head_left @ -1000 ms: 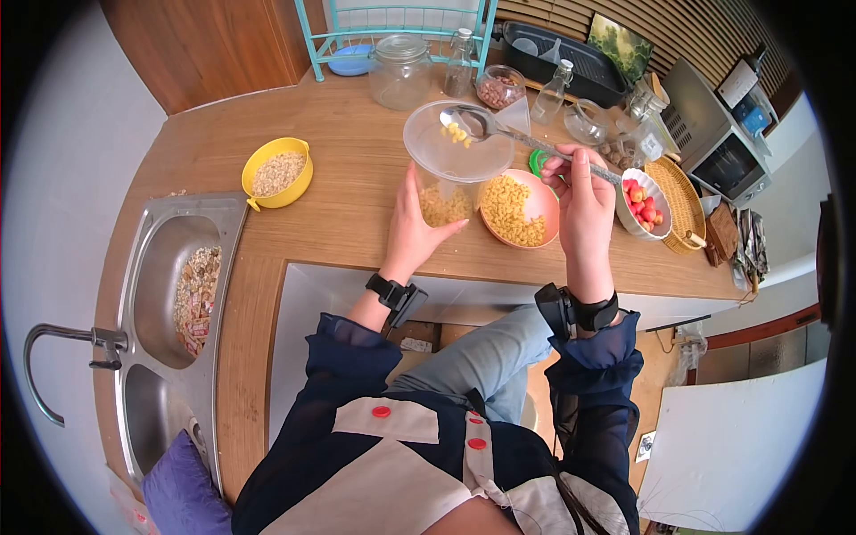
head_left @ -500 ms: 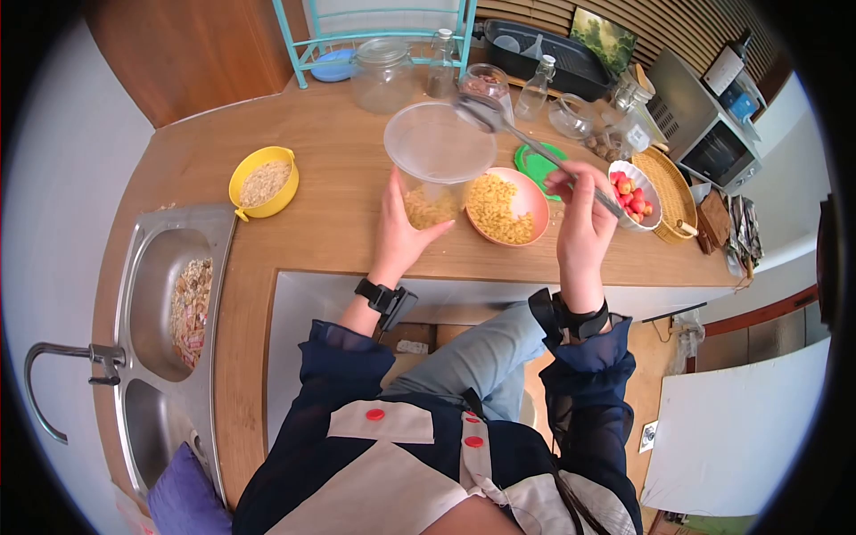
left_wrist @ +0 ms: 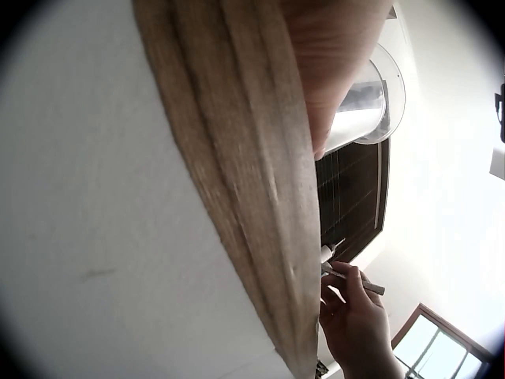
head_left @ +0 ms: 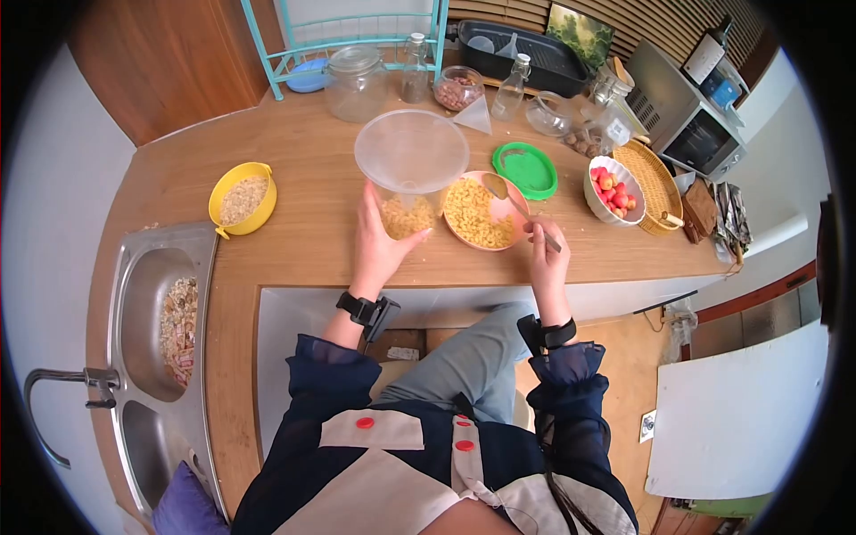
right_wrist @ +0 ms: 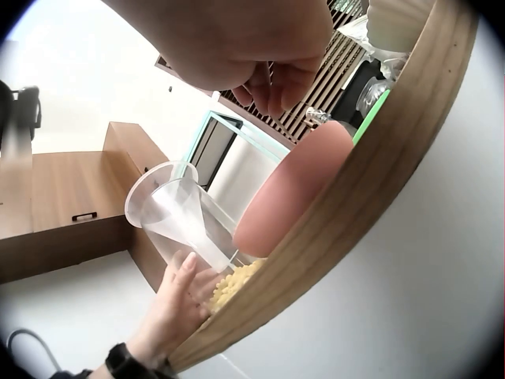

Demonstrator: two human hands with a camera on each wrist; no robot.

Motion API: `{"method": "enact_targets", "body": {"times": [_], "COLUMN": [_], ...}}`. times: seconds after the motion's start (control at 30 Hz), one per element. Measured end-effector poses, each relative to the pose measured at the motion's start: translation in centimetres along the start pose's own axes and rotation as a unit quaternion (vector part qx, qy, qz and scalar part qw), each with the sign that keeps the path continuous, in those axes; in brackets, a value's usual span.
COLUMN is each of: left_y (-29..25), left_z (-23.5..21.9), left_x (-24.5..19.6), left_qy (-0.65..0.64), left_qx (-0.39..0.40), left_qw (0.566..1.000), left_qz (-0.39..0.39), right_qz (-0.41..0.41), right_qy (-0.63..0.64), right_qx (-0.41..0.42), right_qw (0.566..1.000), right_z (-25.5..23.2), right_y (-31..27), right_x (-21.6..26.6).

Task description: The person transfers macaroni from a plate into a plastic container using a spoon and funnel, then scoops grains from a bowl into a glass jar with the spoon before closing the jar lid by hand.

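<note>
My left hand [head_left: 379, 250] grips a clear container [head_left: 410, 217] with small yellow pasta pieces at its bottom. A wide translucent funnel [head_left: 412, 150] stands in its mouth; the right wrist view shows the funnel's cone [right_wrist: 185, 217] reaching down inside. To its right is a pink bowl [head_left: 506, 219], partly filled with the same pasta [head_left: 473, 214]. My right hand [head_left: 548, 267] holds a metal spoon [head_left: 519, 208] by its handle, with the spoon's head over the far side of the bowl. In the left wrist view the right hand [left_wrist: 355, 316] pinches the handle.
Behind the bowl lies a green lid [head_left: 535, 169]. A white bowl of red fruit [head_left: 592, 189] and a wicker tray [head_left: 655, 192] stand right. The yellow bowl [head_left: 265, 207] of oats is left, near the sink [head_left: 125, 267]. Glass jars [head_left: 355, 89] and bottles [head_left: 510, 89] line the back.
The spoon, which held pasta over the funnel a second ago, has moved right and down to the pink bowl with my right hand. My left hand still holds the container.
</note>
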State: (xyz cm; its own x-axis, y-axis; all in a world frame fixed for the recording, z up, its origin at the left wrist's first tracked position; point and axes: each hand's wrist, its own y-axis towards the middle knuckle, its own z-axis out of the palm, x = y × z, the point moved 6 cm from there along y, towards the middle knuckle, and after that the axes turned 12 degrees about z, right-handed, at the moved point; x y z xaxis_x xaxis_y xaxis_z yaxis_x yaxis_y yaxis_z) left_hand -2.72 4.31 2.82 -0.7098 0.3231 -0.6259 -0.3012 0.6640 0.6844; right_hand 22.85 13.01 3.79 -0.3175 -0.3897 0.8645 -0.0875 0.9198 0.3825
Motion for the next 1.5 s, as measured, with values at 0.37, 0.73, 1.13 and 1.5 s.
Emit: {"method": "enact_targets", "body": {"times": [0.37,0.73,1.13,1.5], "left_y": [-0.2,-0.1,0.0,0.0], "left_z": [0.2,0.2,0.2,0.2], "left_x": [0.5,0.4,0.2,0.2], "left_qy": [0.008,0.000,0.007,0.009], "left_qx": [0.005,0.007,0.013,0.012], "left_qw": [1.000,1.000,1.000,1.000], "left_qz": [0.002,0.004,-0.001,0.006], "right_qz": [-0.005,-0.157,0.035,0.220], "right_qy": [0.020,-0.197,0.008,0.274], "right_qx": [0.070,0.031,-0.032,0.016], "right_qw": [0.997,0.967,0.999,0.936], "right_z": [-3.7,-3.5,-3.1,-0.3], "right_y": [-1.0,-2.7,-3.0,-2.6], "right_x": [0.8,4.6,1.1,-4.4]}}
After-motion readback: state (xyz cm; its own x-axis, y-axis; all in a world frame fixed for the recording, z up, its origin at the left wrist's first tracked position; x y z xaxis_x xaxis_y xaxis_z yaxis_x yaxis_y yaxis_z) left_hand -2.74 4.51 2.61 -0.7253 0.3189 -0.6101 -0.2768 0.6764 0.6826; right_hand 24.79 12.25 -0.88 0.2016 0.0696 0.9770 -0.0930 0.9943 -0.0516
